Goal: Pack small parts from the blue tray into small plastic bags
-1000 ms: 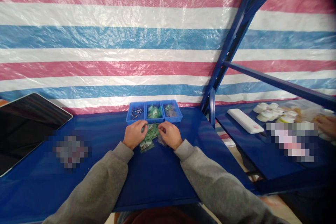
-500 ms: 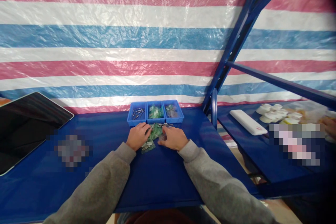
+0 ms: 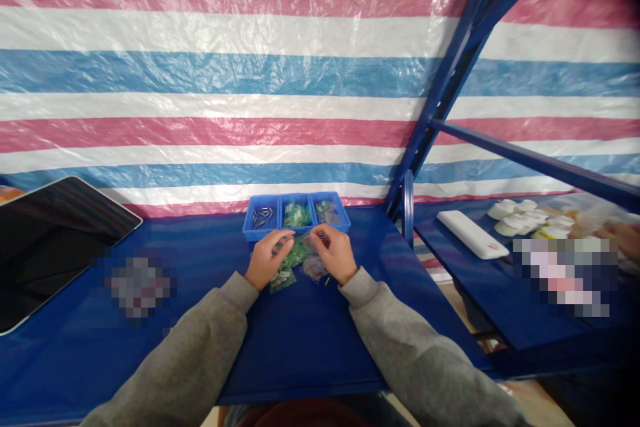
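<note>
Over a heap of small green packets [image 3: 299, 251] on the table, my left hand [image 3: 267, 259] has its fingers bent, with a gap between thumb and forefinger. Nothing shows in its grasp. My right hand [image 3: 337, 255] is at the heap's right side, thumb and forefinger drawn together at what looks like a clear plastic packet. Below its fingers lie greyish clear packets [image 3: 314, 269] and a thin metal piece. Just behind stands a blue three-part tray [image 3: 261, 235]: slim metal pieces [image 3: 263, 217] at left, green packets [image 3: 296, 215] in the middle, clear packets [image 3: 327, 212] at right.
A black-screened tablet [image 3: 55, 240] lies at the left of the blue table [image 3: 300, 353], near a blurred patch. Past a blue metal frame [image 3: 435, 103], a second table bears a white oblong box [image 3: 473, 235], white rolls [image 3: 517, 215] and part of another person's hand.
Both hands have lifted slightly and shifted toward the tray. My right hand has moved off the clear packets, which now show beneath it.
</note>
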Tool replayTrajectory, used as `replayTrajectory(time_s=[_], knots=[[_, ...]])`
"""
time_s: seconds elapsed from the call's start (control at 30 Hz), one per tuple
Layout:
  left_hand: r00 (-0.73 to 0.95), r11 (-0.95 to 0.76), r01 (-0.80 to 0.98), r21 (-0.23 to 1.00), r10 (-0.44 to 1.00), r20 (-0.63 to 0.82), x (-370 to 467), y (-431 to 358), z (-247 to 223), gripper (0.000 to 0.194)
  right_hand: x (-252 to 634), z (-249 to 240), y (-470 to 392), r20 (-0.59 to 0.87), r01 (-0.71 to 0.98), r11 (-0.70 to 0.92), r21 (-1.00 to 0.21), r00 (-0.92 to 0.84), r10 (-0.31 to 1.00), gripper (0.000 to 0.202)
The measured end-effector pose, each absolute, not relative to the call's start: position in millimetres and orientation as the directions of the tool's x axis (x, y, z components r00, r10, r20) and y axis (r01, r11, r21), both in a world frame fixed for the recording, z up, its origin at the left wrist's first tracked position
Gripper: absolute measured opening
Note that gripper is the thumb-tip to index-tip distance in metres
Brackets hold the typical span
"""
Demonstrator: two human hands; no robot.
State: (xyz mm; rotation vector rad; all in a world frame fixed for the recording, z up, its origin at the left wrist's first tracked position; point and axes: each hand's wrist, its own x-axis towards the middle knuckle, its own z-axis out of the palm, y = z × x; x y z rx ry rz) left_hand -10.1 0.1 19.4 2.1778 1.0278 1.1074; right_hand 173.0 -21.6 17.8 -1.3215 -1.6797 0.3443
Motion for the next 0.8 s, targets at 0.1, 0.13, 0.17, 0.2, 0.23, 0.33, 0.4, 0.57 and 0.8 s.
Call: replayTrajectory(time_s=[0.1, 0.13, 0.17, 0.2, 0.23, 0.33, 0.4, 0.57, 0.8], knots=[[0.343, -0.444, 0.253, 0.86, 0.872, 0.349, -5.3, -2.7, 17.2, 0.036, 168.6, 13.6, -21.1, 0.432, 0.358, 0.39, -0.848, 0.043, 0.901, 0.022], [0.326, -0.406, 0.23, 0.884, 0.889, 0.322, -4.2, -2.8, 15.0, 0.035, 166.8, 11.5, -20.9, 0.405, 0.288, 0.377, -0.88, 0.041, 0.913, 0.022], [0.31, -0.376, 0.211, 0.902, 0.901, 0.303, -3.4, -2.6, 12.7, 0.032, 165.1, 9.5, -20.7, 0.387, 0.235, 0.368, -0.9, 0.04, 0.921, 0.022], [0.287, -0.358, 0.19, 0.914, 0.911, 0.297, -3.0, -2.3, 10.6, 0.028, 163.7, 7.7, -20.6, 0.374, 0.199, 0.36, -0.912, 0.039, 0.927, 0.022], [0.269, -0.351, 0.172, 0.921, 0.916, 0.299, -2.8, -2.0, 8.9, 0.026, 162.6, 6.3, -20.5, 0.365, 0.178, 0.353, -0.919, 0.038, 0.93, 0.022], [0.23, -0.364, 0.138, 0.921, 0.916, 0.328, -3.3, -1.7, 7.6, 0.024, 161.4, 4.6, -20.7, 0.363, 0.176, 0.354, -0.918, 0.016, 0.932, 0.022], [0.221, -0.372, 0.131, 0.919, 0.915, 0.339, -3.6, -2.2, 9.1, 0.023, 161.9, 5.2, -21.1, 0.39, 0.223, 0.382, -0.897, -0.008, 0.921, 0.021], [0.224, -0.355, 0.126, 0.926, 0.92, 0.321, -3.4, -2.9, 12.0, 0.024, 163.4, 6.2, -20.5, 0.443, 0.309, 0.432, -0.847, -0.04, 0.896, 0.019], [0.196, -0.359, 0.146, 0.922, 0.924, 0.329, -5.1, -2.2, 9.9, 0.022, 161.6, 0.2, -16.3, 0.373, 0.224, 0.394, -0.892, -0.131, 0.919, 0.021]])
